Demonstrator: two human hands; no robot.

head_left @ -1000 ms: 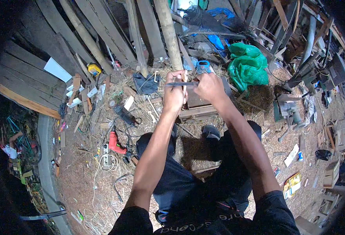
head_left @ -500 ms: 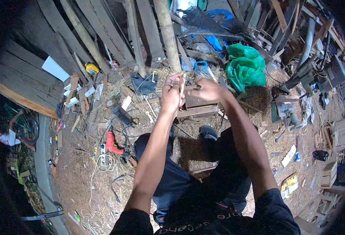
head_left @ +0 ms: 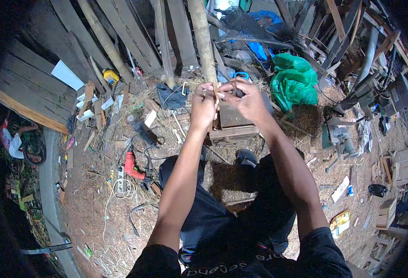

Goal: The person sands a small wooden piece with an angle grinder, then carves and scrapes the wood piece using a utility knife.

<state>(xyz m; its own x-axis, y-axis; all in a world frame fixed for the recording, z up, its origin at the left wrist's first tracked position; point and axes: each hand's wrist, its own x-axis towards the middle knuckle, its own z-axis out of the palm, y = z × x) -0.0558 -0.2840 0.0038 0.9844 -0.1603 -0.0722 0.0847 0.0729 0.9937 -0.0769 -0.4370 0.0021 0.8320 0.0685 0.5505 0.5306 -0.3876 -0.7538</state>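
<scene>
My left hand (head_left: 205,107) is closed round a thin, pale piece of wood (head_left: 216,95), which it holds upright above the ground. Close beside it on the right, my right hand (head_left: 245,98) is closed on a knife-like tool with a dark handle (head_left: 237,92); its blade is largely hidden at the wood. The fingertips of both hands come close together at the wood. Below and behind them sits a brown wooden box (head_left: 234,133), partly covered by my right hand.
A red drill (head_left: 132,166) and a power strip (head_left: 123,180) with cable lie left of my legs. A green plastic bag (head_left: 294,81) is at upper right, a bench vise (head_left: 345,143) farther right. Another person (head_left: 14,141) is at far left.
My right hand moved away from the wood and has come back against it, the tool now turned differently. My left hand keeps its hold. The person at far left has shifted posture.
</scene>
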